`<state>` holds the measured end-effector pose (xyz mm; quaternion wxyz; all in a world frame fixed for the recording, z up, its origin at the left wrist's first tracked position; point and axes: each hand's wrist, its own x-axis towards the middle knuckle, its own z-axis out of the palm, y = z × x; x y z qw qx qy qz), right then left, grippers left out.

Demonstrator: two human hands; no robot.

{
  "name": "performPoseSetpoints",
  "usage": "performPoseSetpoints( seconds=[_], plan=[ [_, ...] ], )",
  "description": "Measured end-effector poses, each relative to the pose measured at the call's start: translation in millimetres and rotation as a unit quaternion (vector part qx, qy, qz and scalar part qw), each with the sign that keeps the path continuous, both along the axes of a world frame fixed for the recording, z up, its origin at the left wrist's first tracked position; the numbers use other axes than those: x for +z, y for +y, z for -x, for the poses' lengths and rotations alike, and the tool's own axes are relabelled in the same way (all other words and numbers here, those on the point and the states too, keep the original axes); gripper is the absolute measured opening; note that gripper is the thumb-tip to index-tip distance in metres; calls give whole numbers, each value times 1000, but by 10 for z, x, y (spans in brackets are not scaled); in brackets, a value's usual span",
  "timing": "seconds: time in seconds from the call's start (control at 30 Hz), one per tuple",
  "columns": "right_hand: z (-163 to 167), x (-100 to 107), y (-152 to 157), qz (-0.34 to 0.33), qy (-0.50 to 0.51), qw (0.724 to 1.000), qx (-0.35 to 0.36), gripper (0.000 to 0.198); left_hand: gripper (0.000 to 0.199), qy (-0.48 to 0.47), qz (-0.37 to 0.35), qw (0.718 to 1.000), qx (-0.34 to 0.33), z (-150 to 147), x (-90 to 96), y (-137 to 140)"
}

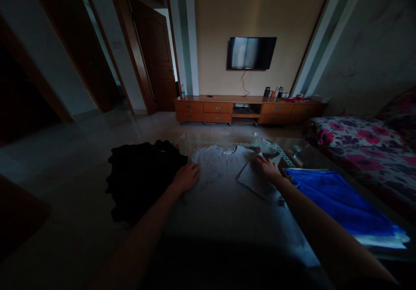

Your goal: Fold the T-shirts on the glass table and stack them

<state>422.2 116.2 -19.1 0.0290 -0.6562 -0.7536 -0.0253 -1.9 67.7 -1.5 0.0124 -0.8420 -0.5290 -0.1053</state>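
A light grey T-shirt (224, 203) lies spread on a glass-topped table, collar pointing away from me. Its right sleeve is turned inward over the chest, and the left side looks creased. My left hand (187, 176) rests on the shirt's left edge near the shoulder, fingers stretched out. On the folded sleeve at the right shoulder lies my right hand (268, 169), its fingers slightly spread. A black garment (143, 177) with a wavy edge is beside my left hand. To the right of my right forearm is a folded blue cloth (334, 199) with a pale edge.
The table's glass top (211, 142) has a patterned border, with a small glass (296, 150) near its far right. Beyond stand a low wooden cabinet (217, 107) and a wall-mounted television (252, 53). A floral-covered sofa (357, 134) is at the right, an open door (154, 52) at the left.
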Motion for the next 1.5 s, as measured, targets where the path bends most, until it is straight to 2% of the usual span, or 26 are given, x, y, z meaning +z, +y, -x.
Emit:
performPoseSetpoints(
  seconds=[0.1, 0.2, 0.3, 0.43, 0.57, 0.63, 0.73, 0.83, 0.97, 1.1, 1.23, 1.4, 1.5],
  plan=[
    [-58, -13, 275, -10, -9, 1000, 5, 59, 47, 11, -1, 1000, 21, 45, -131, 231],
    [-92, -21, 510, 11, -32, 999, 1, 55, 56, 17, 8, 998, 59, 100, -280, 378],
    [-142, -21, 693, 17, -37, 999, -25, 52, 61, 21, 23, 997, 76, 134, -370, 440],
    [-237, -32, 813, -18, -30, 996, -87, 51, 63, 29, 35, 996, 73, 149, -387, 455],
    [-249, -42, 740, -35, 12, 988, -151, 51, 62, 37, 28, 997, 68, 134, -352, 442],
    [-210, -43, 648, -57, 27, 988, -139, 54, 61, 43, 23, 996, 70, 96, -322, 437],
    [-144, -85, 502, -73, 18, 994, -83, 59, 58, 44, 0, 997, 60, 1, -284, 439],
    [-122, -207, 407, -31, 9, 998, -53, 73, 59, 30, 3, 998, 48, -78, -294, 457],
    [-144, -365, 374, 36, 22, 998, -49, 86, 67, 22, 43, 995, 87, -90, -322, 525],
    [-96, -368, 336, 29, 13, 998, -53, 86, 73, 25, 70, 991, 109, -35, -287, 643],
    [-24, -351, 266, -7, 12, 997, -76, 94, 74, 34, 20, 992, 121, 90, -345, 752],
    [-50, -399, 303, 28, 30, 997, -59, 92, 78, 29, 22, 990, 136, 200, -471, 823],
    [-5, -351, 306, 7, 29, 997, -69, 83, 60, 7, -42, 986, 159, 131, -391, 758]
  ],
)
